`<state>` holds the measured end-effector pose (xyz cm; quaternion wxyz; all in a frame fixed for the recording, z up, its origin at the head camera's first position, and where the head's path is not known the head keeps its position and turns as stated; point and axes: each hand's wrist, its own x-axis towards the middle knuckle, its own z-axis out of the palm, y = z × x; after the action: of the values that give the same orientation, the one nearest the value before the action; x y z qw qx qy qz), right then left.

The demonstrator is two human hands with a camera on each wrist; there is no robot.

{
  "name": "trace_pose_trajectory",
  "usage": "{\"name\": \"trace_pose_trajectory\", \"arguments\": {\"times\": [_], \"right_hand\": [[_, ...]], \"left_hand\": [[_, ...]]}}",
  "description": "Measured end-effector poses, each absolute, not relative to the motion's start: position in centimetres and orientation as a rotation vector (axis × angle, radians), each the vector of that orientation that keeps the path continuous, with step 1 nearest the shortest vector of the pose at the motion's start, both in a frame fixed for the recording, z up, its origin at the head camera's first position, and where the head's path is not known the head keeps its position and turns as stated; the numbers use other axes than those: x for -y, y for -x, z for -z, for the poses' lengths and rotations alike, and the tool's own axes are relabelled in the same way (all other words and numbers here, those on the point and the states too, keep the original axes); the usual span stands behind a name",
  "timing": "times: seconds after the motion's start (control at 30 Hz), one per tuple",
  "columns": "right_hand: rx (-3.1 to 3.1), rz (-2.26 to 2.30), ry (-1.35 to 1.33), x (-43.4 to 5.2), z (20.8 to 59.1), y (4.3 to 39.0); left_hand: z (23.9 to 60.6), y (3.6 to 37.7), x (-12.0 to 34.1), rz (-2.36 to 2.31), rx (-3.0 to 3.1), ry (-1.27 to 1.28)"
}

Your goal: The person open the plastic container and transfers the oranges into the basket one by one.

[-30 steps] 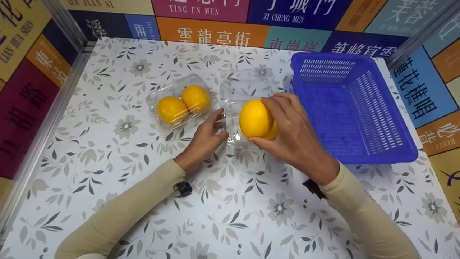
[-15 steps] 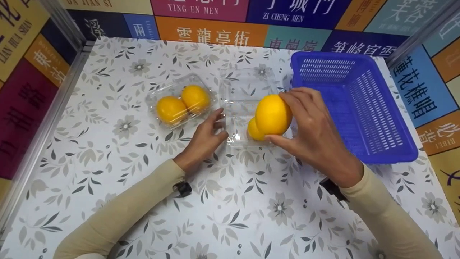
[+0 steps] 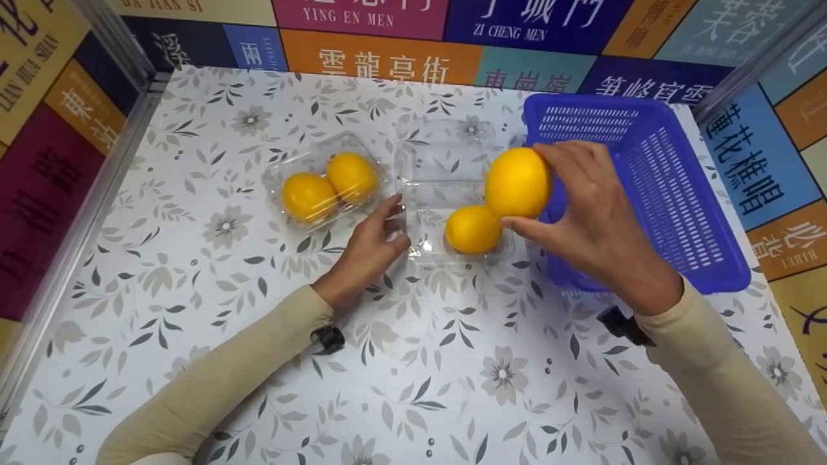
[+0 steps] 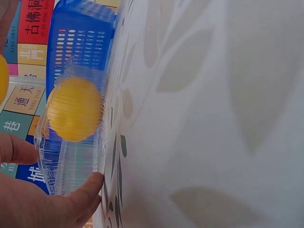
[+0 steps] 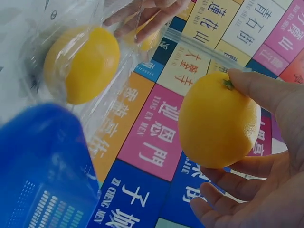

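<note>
The right hand [image 3: 594, 213] gripped a lemon [image 3: 518, 182] between thumb and fingers above the blue basket's [image 3: 672, 213] left rim, its long axis roughly upright, stem end under the fingertips. The left hand [image 3: 369, 248], fingers relaxed, touched the open clamshell tray [image 3: 446, 161] left of the basket, another lemon [image 3: 473, 229] inside.

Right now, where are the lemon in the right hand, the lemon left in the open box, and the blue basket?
held lemon [image 3: 517, 182], head view, middle of its peel
boxed lemon [image 3: 473, 229], head view, its top
blue basket [image 3: 672, 197], head view, slotted right wall
</note>
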<state>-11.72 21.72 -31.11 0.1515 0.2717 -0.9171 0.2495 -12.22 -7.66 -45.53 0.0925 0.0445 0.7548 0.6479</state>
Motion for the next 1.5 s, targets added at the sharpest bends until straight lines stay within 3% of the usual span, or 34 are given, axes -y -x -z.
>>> {"name": "trace_pose_trajectory", "arguments": {"times": [0.8, 1.5], "right_hand": [[2.827, -0.733, -0.446, -28.1, 31.0, 16.4], [2.926, -0.575, -0.468, -31.2, 31.2, 20.9]], "left_hand": [[45.5, 12.1, 7.7, -1.932, -2.212, -0.110], [45.6, 12.1, 7.6, -1.933, -2.223, -0.123]]}}
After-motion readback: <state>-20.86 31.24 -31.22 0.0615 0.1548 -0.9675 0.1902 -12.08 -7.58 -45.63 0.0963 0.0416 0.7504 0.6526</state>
